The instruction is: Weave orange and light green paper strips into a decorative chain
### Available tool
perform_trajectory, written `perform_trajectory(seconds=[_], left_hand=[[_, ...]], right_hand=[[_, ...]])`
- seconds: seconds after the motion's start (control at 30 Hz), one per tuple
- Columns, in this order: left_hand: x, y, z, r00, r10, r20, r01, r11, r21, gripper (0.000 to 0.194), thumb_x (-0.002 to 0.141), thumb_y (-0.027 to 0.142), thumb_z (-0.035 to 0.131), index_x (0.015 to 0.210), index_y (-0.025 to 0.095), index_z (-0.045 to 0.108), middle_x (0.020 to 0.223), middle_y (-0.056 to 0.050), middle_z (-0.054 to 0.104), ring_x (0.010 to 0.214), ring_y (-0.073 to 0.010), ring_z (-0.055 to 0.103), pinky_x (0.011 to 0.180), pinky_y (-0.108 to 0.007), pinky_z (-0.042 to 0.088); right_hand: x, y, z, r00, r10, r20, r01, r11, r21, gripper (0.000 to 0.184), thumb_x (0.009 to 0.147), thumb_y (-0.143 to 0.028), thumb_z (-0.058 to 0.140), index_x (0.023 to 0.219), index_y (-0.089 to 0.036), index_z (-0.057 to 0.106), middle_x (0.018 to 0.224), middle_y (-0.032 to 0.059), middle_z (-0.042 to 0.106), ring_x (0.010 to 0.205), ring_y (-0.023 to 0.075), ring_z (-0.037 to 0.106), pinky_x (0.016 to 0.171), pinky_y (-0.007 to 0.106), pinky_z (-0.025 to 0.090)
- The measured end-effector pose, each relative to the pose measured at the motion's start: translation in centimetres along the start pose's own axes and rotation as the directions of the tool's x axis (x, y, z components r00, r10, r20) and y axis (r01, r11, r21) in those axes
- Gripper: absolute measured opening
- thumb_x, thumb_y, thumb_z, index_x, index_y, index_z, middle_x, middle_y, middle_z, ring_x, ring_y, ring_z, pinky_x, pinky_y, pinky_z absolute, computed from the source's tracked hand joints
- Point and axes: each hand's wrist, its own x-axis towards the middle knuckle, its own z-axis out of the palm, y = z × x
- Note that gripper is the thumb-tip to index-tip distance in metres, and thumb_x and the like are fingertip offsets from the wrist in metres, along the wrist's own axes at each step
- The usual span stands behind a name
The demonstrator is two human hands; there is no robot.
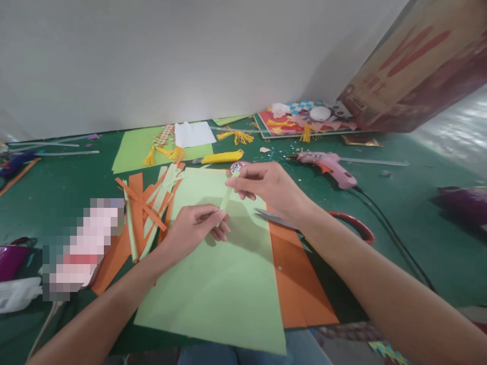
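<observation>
At the near edge of a green table (418, 218), a pale green paper sheet (228, 294) lies partly over an orange sheet (297, 284). Its near right corner seems to jut past the edge, above the person's lap (228, 356), so a bump from below could shift it. Loose orange and green strips (146, 207) on its left could be swept aside by the left forearm (125, 299). Scissors (277, 218) lie under the right forearm (361, 263), points toward the table's left edge; lowering that arm carelessly could meet metal. Over the sheet's far half, the left hand (207, 220) pinches the nearer end of a narrow pale green paper strip (227, 196), the right hand (262, 182) its farther end. A hard pull or twist would probably tear or crease it. Toward the far edge lie a yellow cutter (222, 157) and a pink glue gun (331, 165); a hot nozzle could burn, but heat cannot be told.

Near the left edge, a pixelated object (87, 243) is unreadable. The right forearm covers the scissors' middle; fingers hide both strip ends. The right hand partly hides a small round patterned thing (238, 166). At the far right, a paper bag (418, 66) runs out of view.
</observation>
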Motion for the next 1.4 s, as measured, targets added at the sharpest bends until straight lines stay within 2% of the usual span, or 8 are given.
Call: perform_trajectory(seconds=[0.43,0.83,1.0,1.07,1.13,1.27,1.4], left_hand=[[-0.01,0.01,0.02,1.000,-0.006,0.004,0.006,1.000,0.005,0.024,0.083,0.033,0.054,0.071,0.013,0.063,0.067,-0.004,0.068,0.055,-0.0121,0.064,0.055,-0.022,0.052],[-0.06,0.04,0.00,1.000,-0.003,0.016,0.003,1.000,-0.006,0.024,0.083,0.031,0.054,0.071,0.013,0.063,0.066,-0.004,0.068,0.054,-0.0113,0.064,0.055,-0.021,0.052],[0.07,-0.19,0.08,0.999,-0.008,0.041,0.008,1.000,-0.011,0.025,0.084,0.032,0.054,0.071,0.013,0.063,0.066,-0.004,0.068,0.055,-0.0113,0.064,0.055,-0.021,0.053],[0.11,-0.28,0.10,0.999,-0.003,0.032,0.004,1.000,-0.009,0.025,0.084,0.032,0.054,0.071,0.013,0.064,0.067,-0.004,0.068,0.055,-0.0115,0.064,0.055,-0.021,0.053],[0.12,-0.27,0.13,1.000,0.003,0.012,-0.003,1.000,-0.010,0.025,0.084,0.032,0.054,0.071,0.013,0.064,0.067,-0.004,0.068,0.055,-0.0118,0.064,0.054,-0.021,0.053],[0.11,-0.02,0.19,0.999,0.024,-0.036,-0.025,0.999,-0.040,0.023,0.083,0.030,0.053,0.070,0.014,0.063,0.064,-0.003,0.067,0.053,-0.0116,0.063,0.053,-0.021,0.053],[0.13,-0.01,0.18,0.999,0.033,-0.019,-0.033,0.999,-0.042,0.023,0.083,0.030,0.054,0.070,0.014,0.062,0.064,-0.002,0.066,0.053,-0.0108,0.063,0.053,-0.021,0.052]], right_hand=[[0.03,0.02,-0.04,1.000,0.027,0.010,-0.029,0.982,0.189,0.021,0.081,-0.027,0.057,0.068,-0.014,0.066,0.055,0.0003,0.054,0.051,0.0084,0.048,0.047,0.023,0.034],[-0.11,0.41,0.58,0.993,-0.015,-0.113,0.042,0.969,0.245,0.020,0.077,-0.027,0.059,0.064,-0.014,0.066,0.059,0.0012,0.056,0.051,0.0084,0.048,0.045,0.023,0.033],[-0.08,0.12,0.48,0.989,-0.007,-0.151,0.045,0.967,0.250,0.024,0.079,-0.026,0.055,0.060,-0.014,0.062,0.071,0.0041,0.063,0.050,0.0064,0.047,0.044,0.022,0.032],[-0.05,0.00,0.41,0.995,-0.001,-0.100,0.022,0.978,0.206,0.026,0.080,-0.031,0.056,0.061,-0.014,0.061,0.066,0.0027,0.061,0.049,0.0062,0.046,0.044,0.022,0.032],[-0.04,-0.07,0.42,1.000,0.025,0.002,-0.025,0.993,0.114,0.028,0.079,-0.035,0.060,0.060,-0.014,0.060,0.058,0.0003,0.057,0.047,0.0060,0.044,0.045,0.022,0.032],[-0.03,0.11,0.59,0.971,0.059,0.230,-0.053,0.998,-0.033,0.030,0.072,-0.035,0.067,0.053,-0.014,0.056,0.051,-0.0026,0.052,0.047,0.0051,0.041,0.044,0.021,0.029],[0.01,0.46,0.69,0.962,0.040,0.270,-0.029,0.999,-0.044,0.029,0.072,-0.034,0.066,0.053,-0.013,0.057,0.049,-0.0037,0.050,0.047,0.0045,0.038,0.043,0.021,0.025]])
